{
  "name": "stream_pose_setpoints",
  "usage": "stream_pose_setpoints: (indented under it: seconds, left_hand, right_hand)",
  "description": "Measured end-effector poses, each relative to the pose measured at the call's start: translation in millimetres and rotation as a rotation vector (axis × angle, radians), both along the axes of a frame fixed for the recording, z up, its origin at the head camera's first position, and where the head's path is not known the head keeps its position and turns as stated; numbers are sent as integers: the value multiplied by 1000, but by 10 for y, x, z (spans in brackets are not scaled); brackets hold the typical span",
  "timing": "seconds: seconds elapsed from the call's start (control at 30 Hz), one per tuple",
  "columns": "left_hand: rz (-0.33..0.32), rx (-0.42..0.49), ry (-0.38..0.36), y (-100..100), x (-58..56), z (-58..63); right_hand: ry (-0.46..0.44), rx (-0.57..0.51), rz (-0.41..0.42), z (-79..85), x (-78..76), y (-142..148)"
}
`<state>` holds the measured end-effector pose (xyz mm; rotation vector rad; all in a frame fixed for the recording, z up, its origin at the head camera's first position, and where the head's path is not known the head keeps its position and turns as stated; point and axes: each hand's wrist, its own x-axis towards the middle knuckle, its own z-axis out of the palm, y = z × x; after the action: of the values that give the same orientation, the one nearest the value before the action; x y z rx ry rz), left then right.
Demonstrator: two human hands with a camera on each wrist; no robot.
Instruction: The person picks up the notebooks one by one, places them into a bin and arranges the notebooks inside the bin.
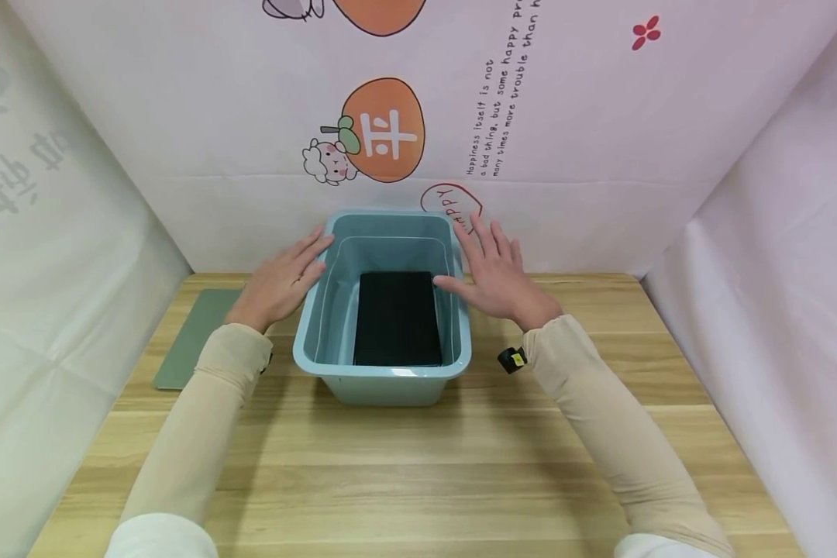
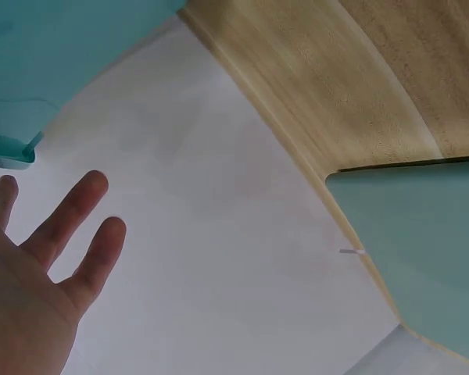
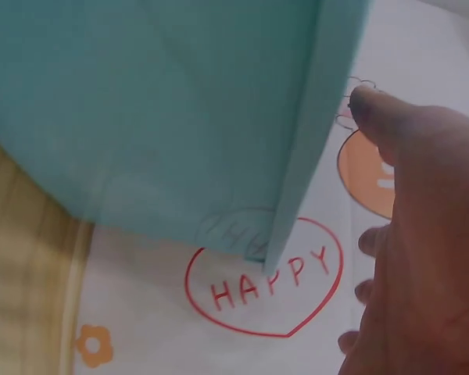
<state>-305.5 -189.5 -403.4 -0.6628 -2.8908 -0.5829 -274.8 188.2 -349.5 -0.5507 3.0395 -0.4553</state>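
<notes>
A light blue plastic basin (image 1: 381,385) stands on the wooden table near the back wall. Inside it lies a flat black rectangular thing (image 1: 397,319). At the basin's left rim is my left hand (image 1: 277,280), fingers extended with the tips right at the edge. My right hand (image 1: 495,275) is spread at the right rim, its thumb reaching over the edge toward the inside. In the left wrist view the left fingers (image 2: 90,262) are apart and hold nothing. The right wrist view shows the right hand (image 3: 426,226) beside the basin's outer wall (image 3: 180,117).
A flat grey-green board (image 1: 197,341) lies on the table (image 1: 390,473) to the left, partly behind the left forearm. White printed cloth (image 1: 572,116) hangs close behind the basin and along both sides. A small black device (image 1: 511,359) is worn at the right wrist.
</notes>
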Motion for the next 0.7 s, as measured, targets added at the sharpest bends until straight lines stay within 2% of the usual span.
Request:
stream_pose_setpoints:
  seconds: [0.27, 0.43, 0.7]
  left_hand:
    - [24, -6, 27, -21, 1, -8]
    - [38, 39, 16, -32, 13, -51]
    - [58, 89, -4, -38, 46, -67]
  right_hand:
    - [17, -9, 118, -116, 28, 124]
    - [-14, -75, 167, -176, 44, 182]
    - [-40, -201, 197, -308, 52, 270]
